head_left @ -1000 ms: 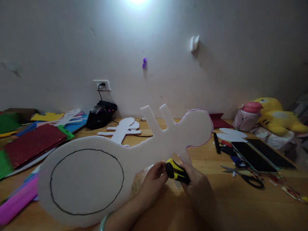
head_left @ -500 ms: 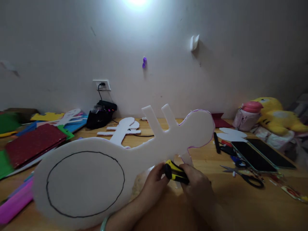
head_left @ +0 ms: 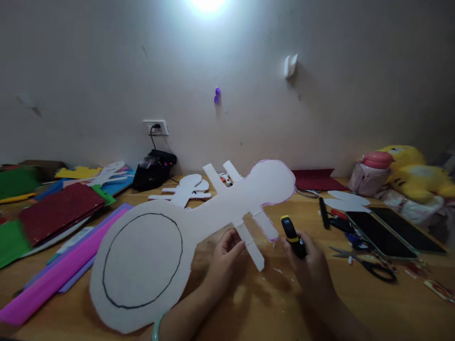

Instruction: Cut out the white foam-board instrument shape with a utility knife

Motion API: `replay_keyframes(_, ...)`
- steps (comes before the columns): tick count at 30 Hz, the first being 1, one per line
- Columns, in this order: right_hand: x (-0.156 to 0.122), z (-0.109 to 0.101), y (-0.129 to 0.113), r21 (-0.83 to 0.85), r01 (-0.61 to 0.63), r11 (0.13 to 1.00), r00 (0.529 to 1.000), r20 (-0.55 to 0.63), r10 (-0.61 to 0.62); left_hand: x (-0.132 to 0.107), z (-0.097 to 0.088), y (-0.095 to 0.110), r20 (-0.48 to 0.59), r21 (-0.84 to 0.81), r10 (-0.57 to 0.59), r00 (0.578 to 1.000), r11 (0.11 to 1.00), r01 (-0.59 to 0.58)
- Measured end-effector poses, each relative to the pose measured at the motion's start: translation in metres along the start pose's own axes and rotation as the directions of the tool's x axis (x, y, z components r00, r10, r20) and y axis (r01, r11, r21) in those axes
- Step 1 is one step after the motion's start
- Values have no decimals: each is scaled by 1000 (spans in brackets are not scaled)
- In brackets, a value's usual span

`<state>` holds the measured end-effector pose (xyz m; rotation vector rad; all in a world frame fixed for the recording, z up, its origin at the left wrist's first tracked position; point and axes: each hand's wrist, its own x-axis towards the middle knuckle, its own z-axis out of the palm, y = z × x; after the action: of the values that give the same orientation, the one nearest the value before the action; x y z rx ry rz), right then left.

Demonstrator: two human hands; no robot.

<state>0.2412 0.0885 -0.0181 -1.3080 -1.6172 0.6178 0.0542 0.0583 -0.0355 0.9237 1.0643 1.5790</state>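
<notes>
A large white foam board cutout (head_left: 213, 213) slants across the view, with a round head, narrow limbs and a wide oval body. A black outline is drawn on the body, and purple lines run along the head's edge. My left hand (head_left: 227, 253) pinches it by the base of a lower limb, thumb and fingers closed. My right hand (head_left: 311, 265) is wrapped round a black and yellow utility knife (head_left: 293, 237), held upright just right of the limbs and apart from the foam. Whether its blade is out, I cannot tell.
Smaller white cutouts (head_left: 186, 189) lie behind. Coloured sheets and a dark red folder (head_left: 62, 213) are at left, beside a pink roll (head_left: 74, 263). Scissors (head_left: 369, 265), two phones (head_left: 380, 234), a pink-lidded bottle (head_left: 371, 175) and a yellow plush toy (head_left: 421, 175) stand or lie right.
The foam cutout has tilted and dropped away, baring its lower limbs. My right hand moved right with the knife, away from my left hand, and the knife turned more upright.
</notes>
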Motion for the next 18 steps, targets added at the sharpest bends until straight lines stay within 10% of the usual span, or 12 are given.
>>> replay_keyframes(6,10,-3,9,-15,-9,1000,996,-93,7,0,-1,2,-25,-110,-24,999,994,21)
replay_keyframes(12,28,-6,49,-481,67,874,994,111,-16,3,-2,5,-44,-191,-52,998,981,43)
replay_keyframes(18,21,13,57,-499,184,847,981,144,-128,3,-2,3,-23,-204,-71,997,977,65)
